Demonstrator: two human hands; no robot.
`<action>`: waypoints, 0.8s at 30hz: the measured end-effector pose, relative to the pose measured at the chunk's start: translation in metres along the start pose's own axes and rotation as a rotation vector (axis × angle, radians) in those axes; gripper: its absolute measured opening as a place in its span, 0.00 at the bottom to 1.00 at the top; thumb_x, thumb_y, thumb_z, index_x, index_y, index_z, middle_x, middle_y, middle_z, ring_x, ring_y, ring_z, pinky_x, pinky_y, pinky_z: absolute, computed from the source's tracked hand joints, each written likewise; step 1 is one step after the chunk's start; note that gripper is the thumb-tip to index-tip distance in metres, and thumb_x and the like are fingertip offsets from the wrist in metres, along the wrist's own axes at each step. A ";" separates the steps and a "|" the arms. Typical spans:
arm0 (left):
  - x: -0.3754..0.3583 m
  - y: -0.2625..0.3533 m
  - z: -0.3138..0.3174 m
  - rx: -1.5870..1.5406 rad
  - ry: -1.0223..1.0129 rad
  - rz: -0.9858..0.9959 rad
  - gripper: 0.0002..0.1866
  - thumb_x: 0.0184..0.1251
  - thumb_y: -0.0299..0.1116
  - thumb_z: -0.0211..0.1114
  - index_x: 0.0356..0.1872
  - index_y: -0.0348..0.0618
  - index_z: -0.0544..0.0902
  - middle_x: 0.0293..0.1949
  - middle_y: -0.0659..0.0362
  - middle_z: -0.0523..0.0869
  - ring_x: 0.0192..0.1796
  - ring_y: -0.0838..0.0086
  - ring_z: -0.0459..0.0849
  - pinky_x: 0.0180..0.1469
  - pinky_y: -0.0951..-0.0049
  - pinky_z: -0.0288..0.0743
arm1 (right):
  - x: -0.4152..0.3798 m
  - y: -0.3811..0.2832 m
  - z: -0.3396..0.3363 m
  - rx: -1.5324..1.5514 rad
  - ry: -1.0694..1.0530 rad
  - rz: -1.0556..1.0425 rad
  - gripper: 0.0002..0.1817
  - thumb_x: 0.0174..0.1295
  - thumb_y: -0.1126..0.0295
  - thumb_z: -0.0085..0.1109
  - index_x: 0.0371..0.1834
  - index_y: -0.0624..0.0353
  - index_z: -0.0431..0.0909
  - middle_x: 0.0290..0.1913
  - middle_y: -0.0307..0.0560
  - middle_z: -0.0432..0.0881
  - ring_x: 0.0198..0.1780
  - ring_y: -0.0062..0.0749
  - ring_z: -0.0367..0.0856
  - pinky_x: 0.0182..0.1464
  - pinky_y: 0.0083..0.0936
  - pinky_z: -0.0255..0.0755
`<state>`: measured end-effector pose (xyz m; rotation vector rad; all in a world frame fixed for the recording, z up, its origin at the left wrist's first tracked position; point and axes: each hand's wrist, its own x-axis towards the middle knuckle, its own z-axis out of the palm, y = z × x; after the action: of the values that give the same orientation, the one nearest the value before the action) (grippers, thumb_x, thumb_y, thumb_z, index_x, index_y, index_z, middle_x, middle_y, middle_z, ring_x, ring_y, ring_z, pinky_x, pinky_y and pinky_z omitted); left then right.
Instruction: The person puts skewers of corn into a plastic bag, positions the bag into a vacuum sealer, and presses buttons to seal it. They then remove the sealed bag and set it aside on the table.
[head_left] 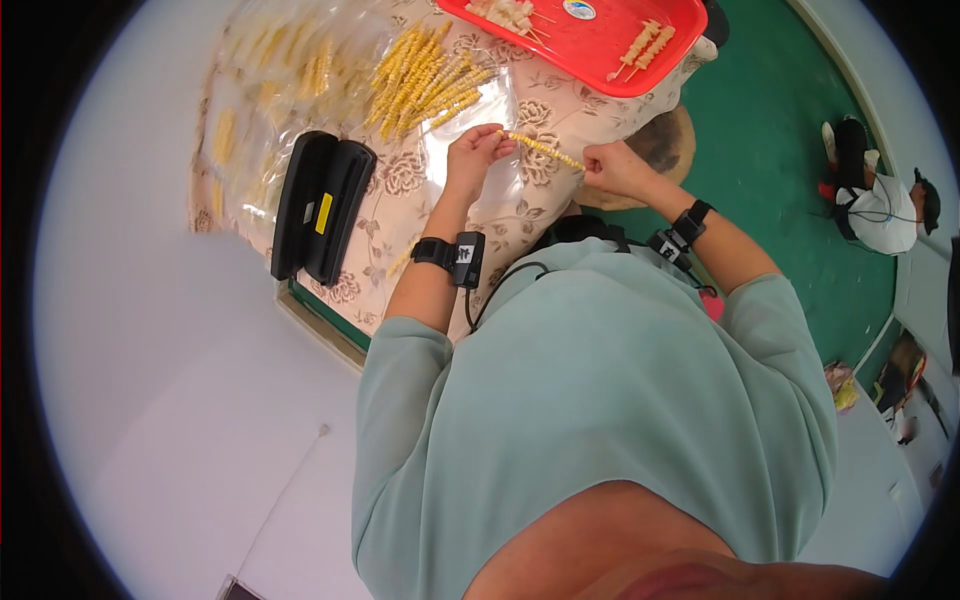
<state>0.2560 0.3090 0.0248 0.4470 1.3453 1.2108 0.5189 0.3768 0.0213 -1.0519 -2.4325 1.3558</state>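
Note:
A thin skewer threaded with small yellow pieces [545, 148] is stretched between my two hands, over the edge of the cloth-covered table [400, 178]. My left hand [478, 158] pinches its left end with the fingertips. At the other end, my right hand [618, 168] is closed around the skewer. Beyond my left hand lies a loose pile of similar yellow skewers [425, 75]. A clear plastic bag [500, 95] lies flat under and beside my left hand.
At the table's far side is a red tray [585, 55] with pale skewered pieces. Filled clear bags [265, 80] spread across the left. An open black case [322, 210] stands near the left edge. A round wooden stool [682, 145] is at right; another person [880, 215] is farther off.

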 end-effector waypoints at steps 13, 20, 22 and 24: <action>-0.008 -0.001 -0.012 0.057 -0.007 -0.049 0.11 0.71 0.24 0.56 0.49 0.29 0.78 0.42 0.52 0.83 0.43 0.68 0.86 0.48 0.74 0.82 | 0.009 -0.008 0.001 -0.072 -0.052 -0.051 0.05 0.45 0.73 0.60 0.23 0.62 0.76 0.23 0.52 0.80 0.27 0.45 0.81 0.32 0.34 0.74; -0.010 0.002 -0.013 -0.101 -0.026 -0.114 0.12 0.72 0.25 0.56 0.51 0.29 0.77 0.43 0.53 0.82 0.42 0.69 0.84 0.49 0.75 0.81 | 0.009 -0.010 0.000 -0.056 -0.068 -0.064 0.05 0.46 0.73 0.58 0.23 0.62 0.76 0.22 0.54 0.79 0.27 0.48 0.80 0.32 0.36 0.73; -0.012 0.003 -0.013 -0.081 -0.028 -0.104 0.11 0.72 0.26 0.56 0.50 0.29 0.77 0.42 0.53 0.83 0.42 0.70 0.84 0.49 0.75 0.81 | 0.009 -0.010 0.000 -0.069 -0.063 -0.074 0.05 0.46 0.73 0.58 0.23 0.62 0.76 0.22 0.55 0.78 0.27 0.49 0.79 0.31 0.36 0.73; -0.012 0.001 -0.014 -0.063 -0.044 -0.100 0.11 0.72 0.26 0.56 0.50 0.29 0.78 0.42 0.53 0.83 0.42 0.70 0.84 0.49 0.75 0.81 | 0.009 -0.007 -0.001 -0.068 -0.050 -0.109 0.05 0.46 0.72 0.58 0.23 0.62 0.75 0.21 0.56 0.77 0.27 0.51 0.78 0.31 0.38 0.72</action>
<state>0.2459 0.2943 0.0281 0.3560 1.2742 1.1514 0.5090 0.3809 0.0254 -0.8956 -2.5479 1.2880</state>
